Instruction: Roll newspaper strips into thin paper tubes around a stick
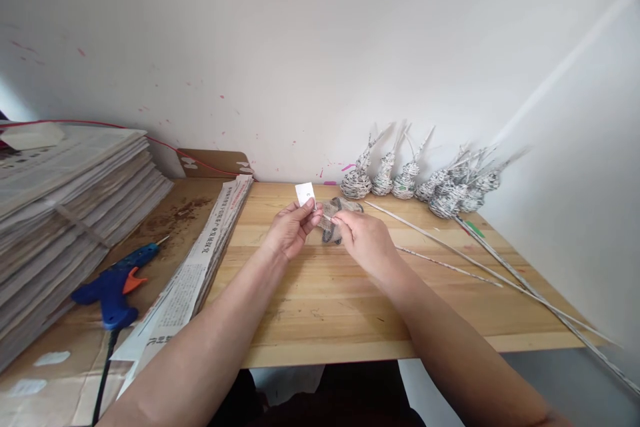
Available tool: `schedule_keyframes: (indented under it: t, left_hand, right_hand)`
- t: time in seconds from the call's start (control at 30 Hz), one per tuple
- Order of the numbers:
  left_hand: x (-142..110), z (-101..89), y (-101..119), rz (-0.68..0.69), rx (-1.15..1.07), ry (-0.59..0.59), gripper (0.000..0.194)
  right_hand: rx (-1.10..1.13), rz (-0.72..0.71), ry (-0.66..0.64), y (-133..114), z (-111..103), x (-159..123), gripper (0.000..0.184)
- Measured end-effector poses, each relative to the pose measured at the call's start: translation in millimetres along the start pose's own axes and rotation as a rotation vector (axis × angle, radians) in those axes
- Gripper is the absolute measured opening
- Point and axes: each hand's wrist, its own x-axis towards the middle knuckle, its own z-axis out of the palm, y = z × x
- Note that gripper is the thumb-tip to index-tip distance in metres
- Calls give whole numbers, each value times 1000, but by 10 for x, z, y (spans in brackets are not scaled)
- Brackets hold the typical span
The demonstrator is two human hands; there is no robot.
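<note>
head view: left hand (295, 227), thumb and fingers pinching one white paper piece (304, 193), long axis near upright, top tipped slightly left. right hand (367, 237), fingertips gripping a thin pale tip (327, 217), pointing left toward the paper. item beneath: gray-brown cloth (330, 230), partly hidden by the hands. right: long paper sticks (435, 235) slanting nearward; woven paper gourds (404, 182) along the wall. left: newspaper strips (215, 233), blue glue gun (113, 287), newspaper stack (90, 193).
</note>
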Motion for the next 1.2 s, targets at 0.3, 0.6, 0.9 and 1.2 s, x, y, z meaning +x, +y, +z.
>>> schedule_keyframes:
  t: [0.3,0.6,0.9,1.2]
  left_hand:
    - [-6,14,11,4,-7,2,4]
    - [-4,4,8,11,7,-1,4]
    - [-16,-9,14,-6,21,-78,3]
    - [17,-33,-13,0,39,-58,6]
  right_hand:
    - [-31,6,-43,-16,-9,-14,29]
    - [33,13,-46,-15,-15,-16,29]
    - [365,133,-103,73,-17,5,38]
    - [39,-39,81,31,52,-5,20]
